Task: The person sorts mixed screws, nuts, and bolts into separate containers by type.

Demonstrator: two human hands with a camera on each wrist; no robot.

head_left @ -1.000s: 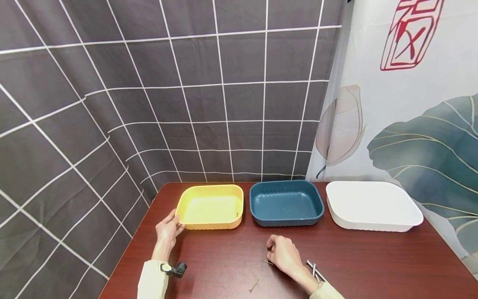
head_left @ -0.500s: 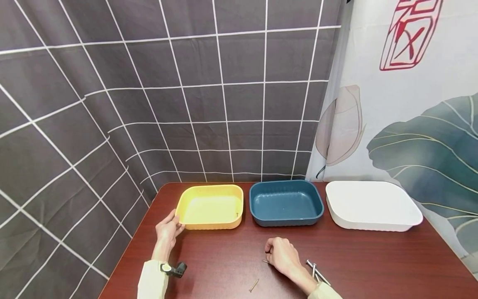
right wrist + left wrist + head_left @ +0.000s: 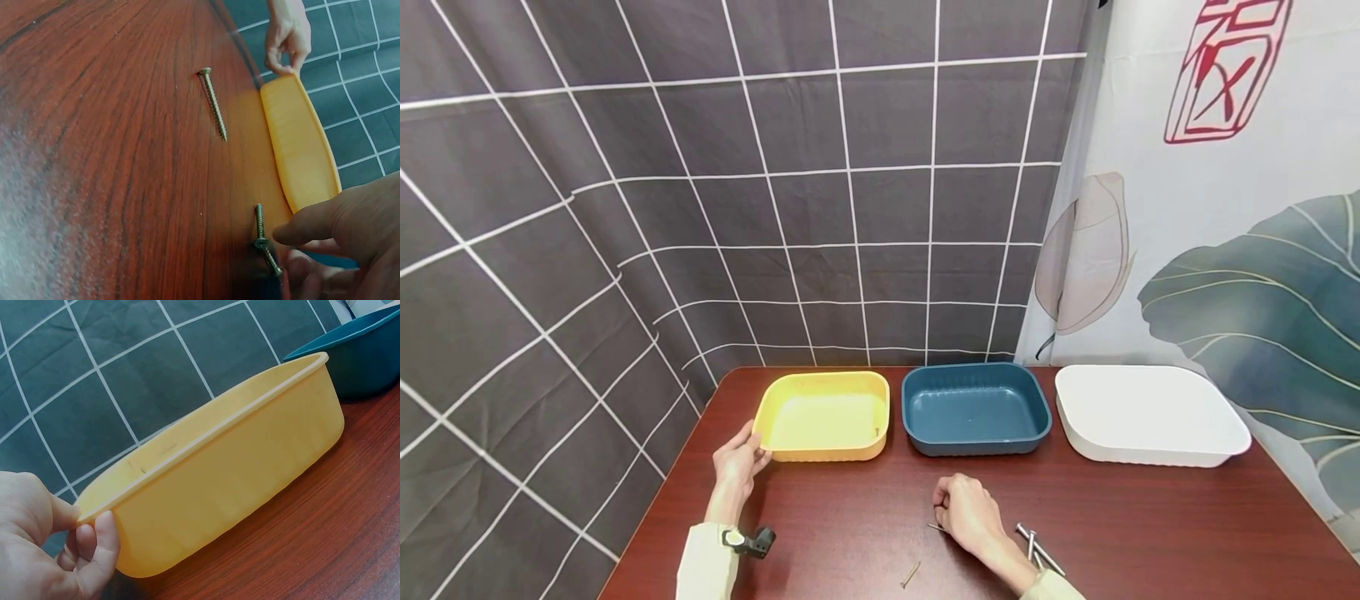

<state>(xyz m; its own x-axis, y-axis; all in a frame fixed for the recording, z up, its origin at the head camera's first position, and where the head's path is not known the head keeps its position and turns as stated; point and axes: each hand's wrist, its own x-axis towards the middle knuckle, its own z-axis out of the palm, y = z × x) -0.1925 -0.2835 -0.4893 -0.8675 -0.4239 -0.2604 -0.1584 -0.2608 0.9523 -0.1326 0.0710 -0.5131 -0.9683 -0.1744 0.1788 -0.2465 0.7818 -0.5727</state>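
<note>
My left hand (image 3: 737, 462) pinches the rim of a yellow plastic bin (image 3: 231, 469) at its near left corner, thumb over the edge and fingers outside. A small screw (image 3: 877, 431) lies inside this bin. My right hand (image 3: 968, 515) is low over the table, fingers loosely bent. In the right wrist view, two screws (image 3: 260, 222) lie end to end or crossed by its thumb and fingertips; the thumb stands apart from them, and whether a fingertip touches one is unclear. Another brass-coloured screw (image 3: 214, 103) lies alone on the tabletop, left of that hand in the head view.
A dark blue bin (image 3: 976, 408) and a white bin (image 3: 1150, 412) stand right of the yellow one along the table's back edge. Several larger silver bolts or screws (image 3: 1037, 548) lie by my right wrist. A grey checked curtain (image 3: 887, 208) hangs behind the reddish-brown table (image 3: 835, 525).
My right hand has shifted very slightly left over the screws. My left hand stays on the yellow bin's rim, and the bins have not moved.
</note>
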